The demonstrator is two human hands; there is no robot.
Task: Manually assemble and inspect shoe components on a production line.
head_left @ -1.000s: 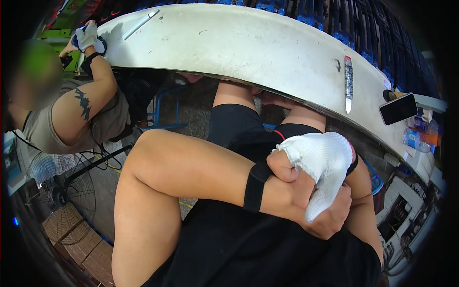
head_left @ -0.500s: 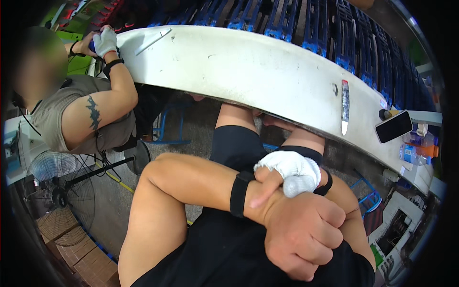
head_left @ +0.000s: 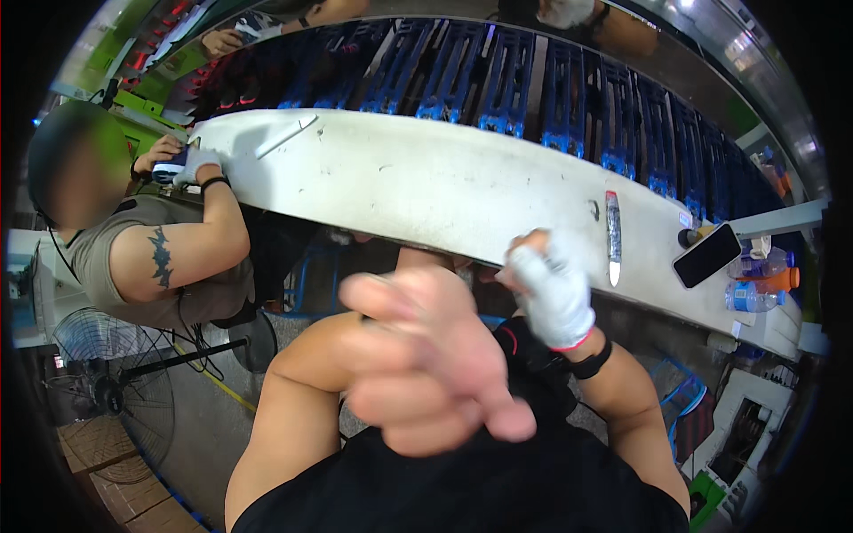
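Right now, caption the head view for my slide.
Bare left hand, blurred, and white-gloved right hand before a white bench bearing a knife and black phone.

A head-worn fisheye faces down, hands (head_left: 426, 355) close, table (head_left: 391, 173) beyond.

The person's bare left hand (head_left: 426, 364), a fist half a second earlier, spreads its fingers in a blur; the gloved right hand (head_left: 553, 298) has let go of the other's wrist and moved apart, toward the white table (head_left: 391, 182).

Factory workshop: white bench (head_left: 426, 182), blue racks (head_left: 500, 89)
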